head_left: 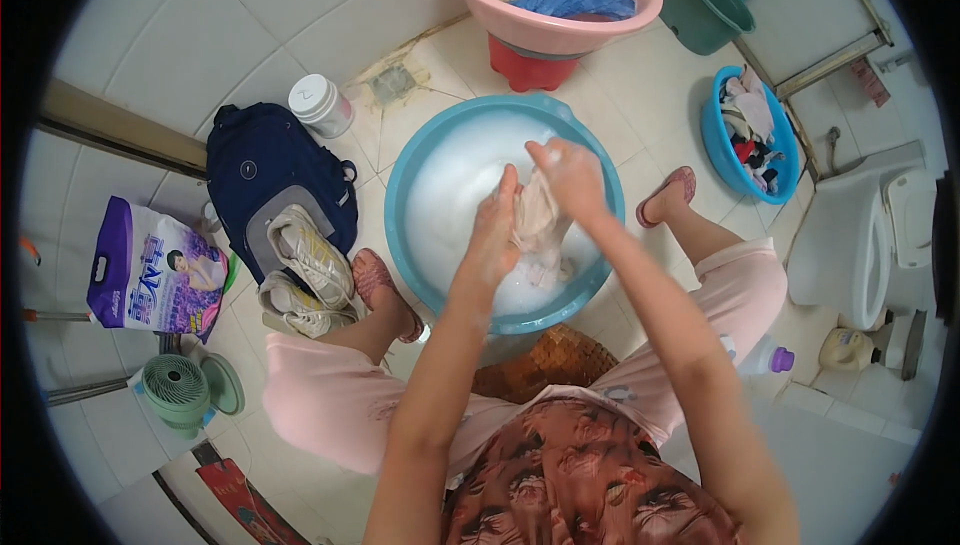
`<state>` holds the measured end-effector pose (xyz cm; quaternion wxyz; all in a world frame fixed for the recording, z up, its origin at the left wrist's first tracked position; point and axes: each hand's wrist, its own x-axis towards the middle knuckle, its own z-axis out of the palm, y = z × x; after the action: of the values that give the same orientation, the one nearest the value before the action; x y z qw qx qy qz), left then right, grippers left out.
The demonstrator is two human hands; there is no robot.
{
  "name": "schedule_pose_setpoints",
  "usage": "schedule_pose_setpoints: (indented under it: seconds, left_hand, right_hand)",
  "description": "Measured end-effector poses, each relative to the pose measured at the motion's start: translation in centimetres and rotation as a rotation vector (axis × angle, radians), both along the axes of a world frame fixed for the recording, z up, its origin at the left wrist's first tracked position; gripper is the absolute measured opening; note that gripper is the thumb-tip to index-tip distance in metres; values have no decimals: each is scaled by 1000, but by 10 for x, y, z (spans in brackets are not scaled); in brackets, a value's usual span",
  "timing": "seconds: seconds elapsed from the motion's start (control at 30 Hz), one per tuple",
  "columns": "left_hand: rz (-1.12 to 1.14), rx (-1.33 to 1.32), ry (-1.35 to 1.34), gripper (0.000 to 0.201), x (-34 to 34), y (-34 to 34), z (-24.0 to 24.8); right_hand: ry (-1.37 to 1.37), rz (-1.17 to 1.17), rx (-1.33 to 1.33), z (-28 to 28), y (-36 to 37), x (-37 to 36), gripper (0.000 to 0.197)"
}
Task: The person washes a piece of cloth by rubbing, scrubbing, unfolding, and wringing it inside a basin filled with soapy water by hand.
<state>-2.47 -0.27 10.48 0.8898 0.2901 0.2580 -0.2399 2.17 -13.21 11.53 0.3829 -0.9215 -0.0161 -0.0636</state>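
Between my hands, over a blue basin (398, 245) of white suds, hangs a wet, pale beige cloth (540, 220). It is bunched up, so I cannot make out what kind of garment it is. My right hand (572, 183) is closed on the upper right part of the cloth. Along its left side, my left hand (495, 225) grips it with the thumb pointing up. The cloth's lower end hangs down to the foam near the basin's near right side. Suds hide whatever else lies in the water.
Beyond the basin, a pink tub (555, 40) of clothes rests on a red stool (525, 67). At left are a navy backpack (265, 165), white sneakers (310, 255), a white jar (320, 105) and a purple detergent bag (160, 270). A blue laundry basin (730, 160) and toilet (840, 245) stand right.
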Motion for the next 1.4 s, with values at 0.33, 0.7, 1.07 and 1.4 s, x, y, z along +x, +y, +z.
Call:
schedule_pose_setpoints:
  seconds: [0.33, 0.7, 1.07, 1.4]
  left_hand:
    - [-169, 751, -390, 24, 11, 70, 5]
    - [-616, 1740, -710, 21, -2, 39, 18]
    - [338, -444, -205, 48, -9, 12, -14]
    - [364, -284, 99, 25, -2, -25, -33]
  right_hand:
    - [100, 584, 247, 46, -75, 11, 39]
    - [462, 383, -29, 58, -88, 5, 37]
    - [376, 39, 778, -4, -23, -37, 24]
    - [-57, 13, 153, 19, 48, -41, 25]
